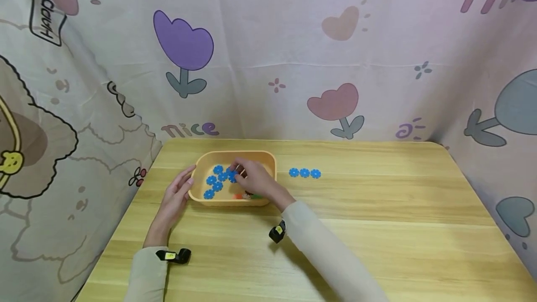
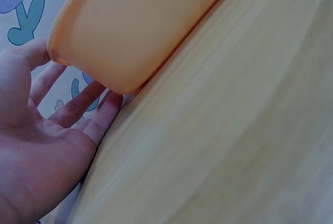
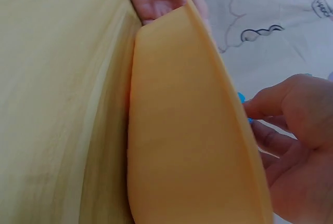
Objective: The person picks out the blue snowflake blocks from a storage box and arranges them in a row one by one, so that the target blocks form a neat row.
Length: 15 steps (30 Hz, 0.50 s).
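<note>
A shallow orange-yellow tray (image 1: pixel 235 202) sits on the table and holds several blue notched plastic discs (image 1: pixel 211 180). At the tray's left end, my left hand (image 1: pixel 174 199) holds the rim, thumb at the edge and fingertips against the outer wall (image 2: pixel 125 31). My right hand (image 1: pixel 256 178) reaches over the right side into the tray. Thumb and forefinger pinch a blue disc (image 3: pixel 241 97), mostly hidden behind the rim in the right wrist view. Three more discs (image 1: pixel 305 173) lie in a row on the table, right of the tray.
A few small red, green and dark pieces (image 1: pixel 238 196) lie along the tray's near inside wall, partly under my right wrist. The wooden table (image 1: pixel 377 199) is bounded by a printed cloth (image 1: pixel 251 36) behind and at both sides.
</note>
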{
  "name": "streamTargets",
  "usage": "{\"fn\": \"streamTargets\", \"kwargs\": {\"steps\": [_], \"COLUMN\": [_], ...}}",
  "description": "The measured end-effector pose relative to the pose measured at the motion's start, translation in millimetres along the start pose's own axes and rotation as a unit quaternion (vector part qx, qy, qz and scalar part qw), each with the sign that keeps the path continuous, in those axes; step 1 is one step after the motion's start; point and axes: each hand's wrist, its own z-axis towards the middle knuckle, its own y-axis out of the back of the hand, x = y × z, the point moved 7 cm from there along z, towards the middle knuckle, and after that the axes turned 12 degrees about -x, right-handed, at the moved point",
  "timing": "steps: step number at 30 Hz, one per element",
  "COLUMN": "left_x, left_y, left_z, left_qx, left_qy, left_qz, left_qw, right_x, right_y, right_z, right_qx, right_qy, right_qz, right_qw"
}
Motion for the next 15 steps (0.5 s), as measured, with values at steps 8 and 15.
{"fn": "streamTargets", "kwargs": {"steps": [8, 15], "left_x": [0.2, -0.8], "left_y": [3.0, 1.3], "left_z": [-1.1, -0.1], "left_qx": [-0.005, 0.000], "left_qy": [0.002, -0.002], "left_qz": [0.004, -0.011], "left_qw": [1.0000, 0.9999], "right_x": [1.6, -4.3], "right_y": [13.1, 23.7], "right_z": [-10.2, -17.8], "right_qx": [-0.018, -0.027], "right_qy": [0.011, 0.024], "right_qz": [0.024, 0.022], "right_qw": [0.9995, 0.9991]}}
